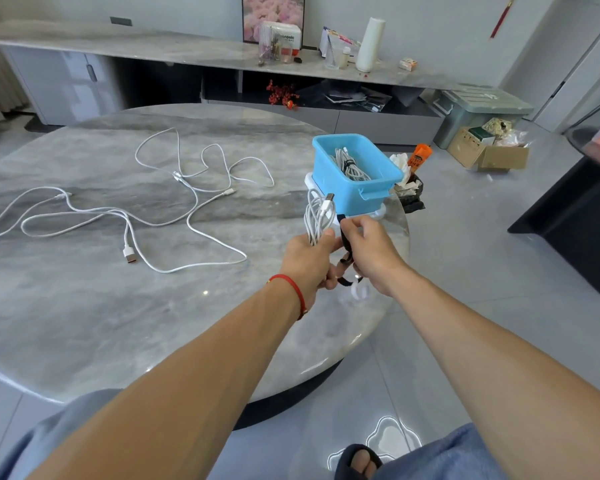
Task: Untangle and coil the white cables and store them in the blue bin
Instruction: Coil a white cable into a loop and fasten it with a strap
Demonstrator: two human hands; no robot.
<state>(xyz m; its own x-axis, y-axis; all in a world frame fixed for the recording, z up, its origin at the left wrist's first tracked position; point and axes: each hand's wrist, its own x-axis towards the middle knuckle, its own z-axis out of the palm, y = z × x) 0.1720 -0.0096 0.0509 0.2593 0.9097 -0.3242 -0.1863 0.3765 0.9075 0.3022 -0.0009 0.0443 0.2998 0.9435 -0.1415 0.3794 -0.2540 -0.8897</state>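
Observation:
My left hand (310,259) grips a coiled white cable (317,216) held upright, its USB plug sticking up at the top. A black strap (346,244) runs down beside the coil, and my right hand (369,249) pinches its upper end. Just beyond the hands stands the blue bin (355,194) at the table's right edge, with a strapped white cable coil (350,164) inside. Two loose white cables lie spread over the table: one looped at the back (201,164), one tangled across the left and middle (125,220).
The round marble table (118,306) has its right edge under my hands. A white base shows under the bin. Behind the bin are an orange bottle (420,154) and crumpled tissue. A long sideboard, a grey crate and a cardboard box (489,152) stand beyond.

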